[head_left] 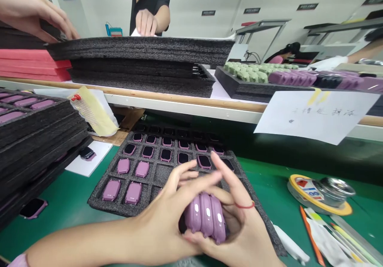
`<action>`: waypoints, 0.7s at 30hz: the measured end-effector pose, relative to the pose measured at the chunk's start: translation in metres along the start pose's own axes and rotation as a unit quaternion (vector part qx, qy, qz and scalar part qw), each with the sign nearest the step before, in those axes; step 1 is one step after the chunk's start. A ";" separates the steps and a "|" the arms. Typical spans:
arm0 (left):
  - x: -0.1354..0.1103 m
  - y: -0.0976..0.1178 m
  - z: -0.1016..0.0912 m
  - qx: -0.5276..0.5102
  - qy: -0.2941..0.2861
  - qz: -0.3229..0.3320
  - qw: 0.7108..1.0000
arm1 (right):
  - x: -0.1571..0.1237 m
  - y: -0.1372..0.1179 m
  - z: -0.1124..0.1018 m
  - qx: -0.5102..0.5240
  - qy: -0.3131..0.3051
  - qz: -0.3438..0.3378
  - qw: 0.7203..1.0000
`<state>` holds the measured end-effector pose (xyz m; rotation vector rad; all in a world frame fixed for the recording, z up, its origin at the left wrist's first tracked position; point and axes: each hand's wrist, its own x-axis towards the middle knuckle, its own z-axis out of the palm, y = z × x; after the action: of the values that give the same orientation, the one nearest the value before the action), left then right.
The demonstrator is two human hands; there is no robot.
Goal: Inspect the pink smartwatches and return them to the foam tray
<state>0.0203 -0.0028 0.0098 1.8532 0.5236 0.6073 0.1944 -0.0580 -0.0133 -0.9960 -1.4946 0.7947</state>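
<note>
My left hand and my right hand are cupped together around a row of purple smartwatch cases. The cases stand side by side on edge, with white side buttons facing me. Fingers of both hands close over the top of the row, and both thumb sides press in from below. Just beyond them lies a black foam tray with square pockets. Its middle rows hold watches with dark screens up, and at the left some purple ones lie back side up. My hands and forearms hide part of the tray.
Stacked foam trays rise at the left. A shelf crosses ahead, bearing black foam sheets and a tray of green and purple cases. Co-workers' hands touch the sheets. Tape and an orange tool lie right.
</note>
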 end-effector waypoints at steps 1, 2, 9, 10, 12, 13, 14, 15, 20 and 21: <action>0.000 0.001 0.000 -0.041 -0.018 -0.041 0.998 | -0.001 0.001 -0.001 -0.038 0.008 -0.026 0.999; 0.000 0.002 0.000 -0.107 -0.037 -0.085 0.990 | -0.001 0.001 -0.003 -0.063 0.012 -0.043 0.997; 0.014 0.006 0.004 -0.365 -0.040 -0.165 0.916 | 0.000 0.008 -0.011 -0.129 -0.006 -0.092 0.987; 0.016 0.006 0.003 -0.358 -0.047 -0.156 0.919 | 0.000 0.008 -0.012 -0.132 -0.008 -0.093 0.987; 0.017 0.006 0.002 -0.348 -0.054 -0.153 0.923 | 0.001 0.009 -0.013 -0.126 -0.017 -0.093 0.988; 0.017 0.006 0.001 -0.345 -0.053 -0.157 0.924 | 0.001 0.010 -0.013 -0.124 -0.020 -0.093 0.988; 0.017 0.006 0.000 -0.342 -0.050 -0.163 0.924 | 0.001 0.010 -0.013 -0.123 -0.021 -0.095 0.988; 0.016 0.005 0.000 -0.341 -0.045 -0.169 0.924 | 0.001 0.011 -0.013 -0.123 -0.020 -0.095 0.988; 0.016 0.001 0.000 -0.347 -0.056 -0.170 0.921 | 0.003 0.007 -0.011 -0.124 -0.009 -0.077 0.989; 0.016 0.000 0.001 -0.353 -0.064 -0.166 0.919 | 0.004 0.006 -0.011 -0.122 -0.008 -0.075 0.990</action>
<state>0.0330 0.0061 0.0123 1.0774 0.4398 0.3692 0.2058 -0.0526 -0.0152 -1.0435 -1.6879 0.5216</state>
